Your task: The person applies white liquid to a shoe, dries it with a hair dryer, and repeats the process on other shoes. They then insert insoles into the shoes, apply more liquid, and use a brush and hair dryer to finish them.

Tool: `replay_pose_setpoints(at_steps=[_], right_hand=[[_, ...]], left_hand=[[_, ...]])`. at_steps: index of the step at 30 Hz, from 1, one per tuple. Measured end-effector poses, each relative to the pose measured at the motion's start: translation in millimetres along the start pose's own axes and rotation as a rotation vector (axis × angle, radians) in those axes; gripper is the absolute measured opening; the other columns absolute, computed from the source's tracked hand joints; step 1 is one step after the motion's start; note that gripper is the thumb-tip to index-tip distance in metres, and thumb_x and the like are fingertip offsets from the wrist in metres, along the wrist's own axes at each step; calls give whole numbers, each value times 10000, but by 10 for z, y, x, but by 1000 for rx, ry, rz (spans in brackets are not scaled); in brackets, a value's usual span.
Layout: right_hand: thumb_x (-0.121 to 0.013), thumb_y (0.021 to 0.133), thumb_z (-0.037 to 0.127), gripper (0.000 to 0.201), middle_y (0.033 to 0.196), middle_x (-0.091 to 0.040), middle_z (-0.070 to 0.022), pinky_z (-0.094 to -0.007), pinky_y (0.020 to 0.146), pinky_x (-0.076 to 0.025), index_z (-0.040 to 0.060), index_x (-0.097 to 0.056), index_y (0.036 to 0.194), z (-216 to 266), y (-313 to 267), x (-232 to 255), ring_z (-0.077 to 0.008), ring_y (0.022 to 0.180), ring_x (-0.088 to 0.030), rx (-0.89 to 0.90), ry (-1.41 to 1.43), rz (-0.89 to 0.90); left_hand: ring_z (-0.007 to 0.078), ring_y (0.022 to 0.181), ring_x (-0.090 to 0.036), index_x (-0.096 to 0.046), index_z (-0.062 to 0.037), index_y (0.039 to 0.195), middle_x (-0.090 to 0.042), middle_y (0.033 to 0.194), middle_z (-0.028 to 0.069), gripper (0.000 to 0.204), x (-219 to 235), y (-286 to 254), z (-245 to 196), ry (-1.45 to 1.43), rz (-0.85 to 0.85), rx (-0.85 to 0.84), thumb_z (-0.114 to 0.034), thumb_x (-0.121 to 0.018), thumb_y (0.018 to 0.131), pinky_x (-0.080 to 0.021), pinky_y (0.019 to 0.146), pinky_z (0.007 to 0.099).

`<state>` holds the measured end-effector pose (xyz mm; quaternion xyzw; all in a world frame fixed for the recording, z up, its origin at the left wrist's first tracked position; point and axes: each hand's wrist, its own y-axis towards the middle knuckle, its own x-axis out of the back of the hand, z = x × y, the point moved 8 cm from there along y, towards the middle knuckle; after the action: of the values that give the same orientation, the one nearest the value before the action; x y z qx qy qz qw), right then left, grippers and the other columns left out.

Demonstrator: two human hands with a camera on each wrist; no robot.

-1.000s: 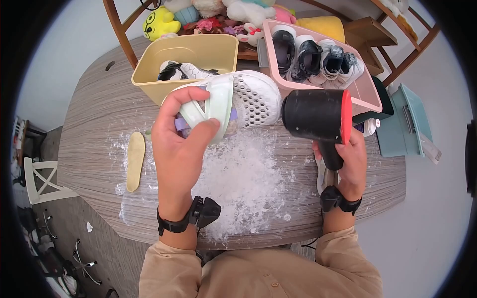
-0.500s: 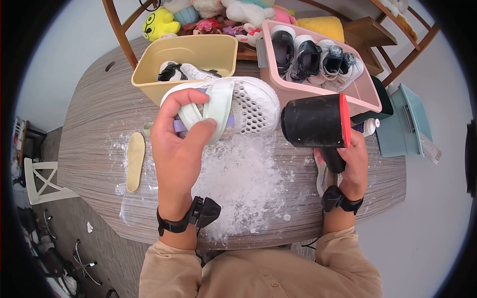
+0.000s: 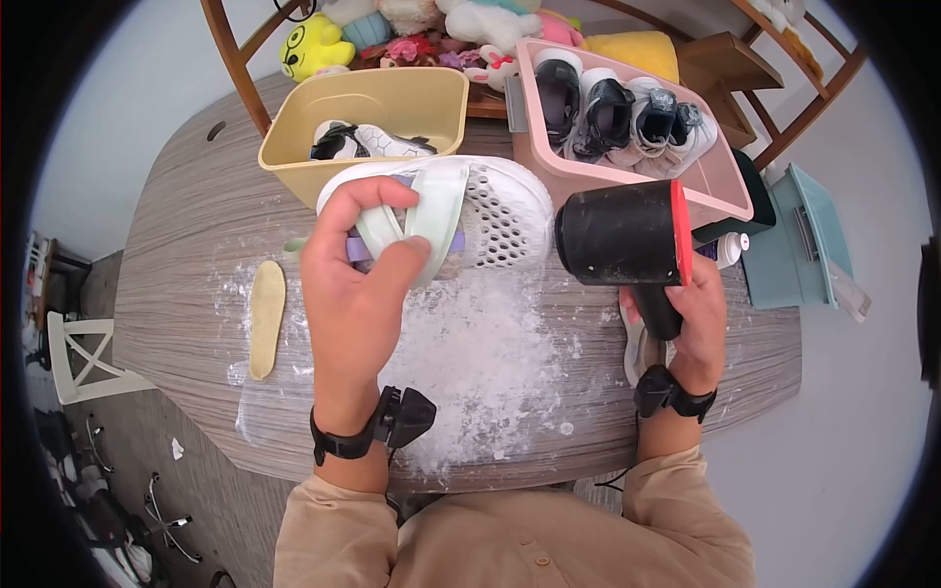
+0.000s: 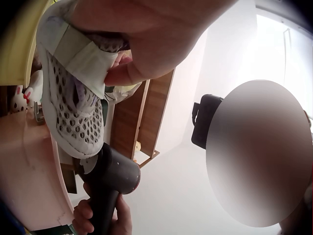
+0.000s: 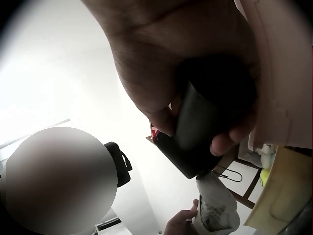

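Observation:
A white perforated shoe [image 3: 510, 211] with pale green straps is held up over the table by the left hand [image 3: 358, 284], its thumb and fingers pinching a strap. The right hand [image 3: 698, 314] grips the handle of a black blower [image 3: 622, 233] with a red rim, its nozzle end close to the shoe's toe. In the left wrist view the shoe [image 4: 80, 117] has its toe near the blower [image 4: 120, 169]. The right wrist view shows fingers wrapped around the dark handle [image 5: 195, 117].
White powder [image 3: 480, 363] covers the table's middle. A beige insole [image 3: 267, 318] lies left; another shoe or sole is partly behind the right hand. A yellow bin [image 3: 294, 147] and a pink bin [image 3: 725, 191] with shoes stand behind. A teal bin [image 3: 784, 245] is at right.
Both hands have moved only slightly. The shoe sits a little lower than a second ago, and the blower dipped slightly, then rose a little.

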<state>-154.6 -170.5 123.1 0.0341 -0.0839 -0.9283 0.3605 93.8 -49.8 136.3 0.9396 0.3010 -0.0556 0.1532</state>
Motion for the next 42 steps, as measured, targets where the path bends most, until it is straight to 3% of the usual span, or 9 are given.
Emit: replay_pose_setpoints(at_steps=[5, 11, 20, 26, 32, 42], right_hand=[[-587, 861, 260, 343, 789, -640, -128, -262, 552, -483, -61, -605, 983, 19, -10, -19, -155, 625, -601, 9, -49, 48], [-582, 866, 257, 345, 787, -639, -128, -261, 554, -473, -63, -604, 993, 15, 15, -2, -150, 614, -588, 2, -4, -27], [-586, 872, 256, 343, 775, -635, -121, -256, 565, -471, -64, -601, 994, 54, -12, -53, -143, 621, -586, 15, -56, 77], [-587, 871, 218, 309, 798, -636, -123, -254, 563, -473, -62, -602, 1000, 29, 21, -13, -146, 639, -593, 15, -10, 11], [-591, 868, 223, 313, 802, -641, -117, -260, 567, -479, -57, -606, 1007, 40, -13, -53, -143, 636, -593, 19, -57, 108], [-566, 898, 239, 320, 796, -643, -122, -258, 567, -479, -52, -597, 1028, 11, 18, -22, -140, 635, -594, 19, -25, 23]], left_hand=[[34, 706, -497, -579, -25, 972, -571, 866, 4, 250, 10, 5, -12, 13, -11, -11, 30, -574, 728, -409, 608, 177], [43, 764, -506, -579, -28, 970, -568, 922, 5, 247, -61, -3, -35, 13, 18, -20, 35, -569, 731, -416, 648, 183], [39, 749, -503, -578, -33, 964, -568, 915, 4, 246, -10, -1, -20, 23, 10, -16, 42, -567, 729, -410, 641, 176], [39, 754, -501, -578, -35, 964, -565, 911, 1, 249, -34, -7, -30, 29, 18, -17, 43, -567, 728, -408, 644, 176], [50, 790, -504, -579, -35, 961, -560, 941, 8, 249, 3, 0, -19, 30, 2, -32, 46, -569, 725, -420, 676, 186], [44, 785, -494, -579, -35, 954, -556, 933, 1, 242, -10, -5, -16, 35, 9, -22, 45, -566, 726, -408, 666, 181]])
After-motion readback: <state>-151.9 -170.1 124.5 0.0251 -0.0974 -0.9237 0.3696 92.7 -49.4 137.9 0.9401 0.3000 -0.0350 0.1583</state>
